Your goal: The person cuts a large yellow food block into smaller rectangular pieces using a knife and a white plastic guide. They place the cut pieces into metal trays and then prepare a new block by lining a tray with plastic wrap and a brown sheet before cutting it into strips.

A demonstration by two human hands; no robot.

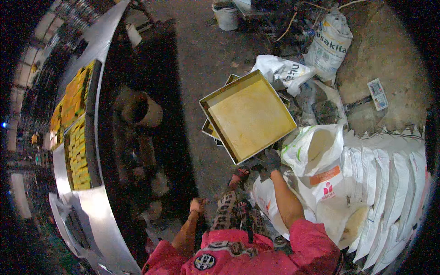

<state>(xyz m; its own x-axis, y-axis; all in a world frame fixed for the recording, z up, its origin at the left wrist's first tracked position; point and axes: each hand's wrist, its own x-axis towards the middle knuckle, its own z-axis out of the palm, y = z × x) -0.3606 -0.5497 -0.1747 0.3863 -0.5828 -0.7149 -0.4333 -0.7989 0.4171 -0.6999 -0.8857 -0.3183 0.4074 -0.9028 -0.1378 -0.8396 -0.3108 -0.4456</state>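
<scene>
A square, shallow metal pan [252, 115] with a yellowish inside lies in front of me, on top of other pans [208, 129] turned at an angle beneath it. My right hand [271, 160] wears a dark glove and is at the near edge of the top pan. Its fingers are dark against the floor, so I cannot tell whether they grip the rim. Lower and to the left, my left hand [197, 205] hangs away from the pans, near the dark space beside the table. Its fingers are too blurred to judge.
On the left, a metal table [103, 209] bears yellow and orange blocks [75, 127]. An open white sack [318, 147] and a row of white sacks [385, 178] stand at my right. Farther off are an upright sack [330, 44] and a bucket [226, 17].
</scene>
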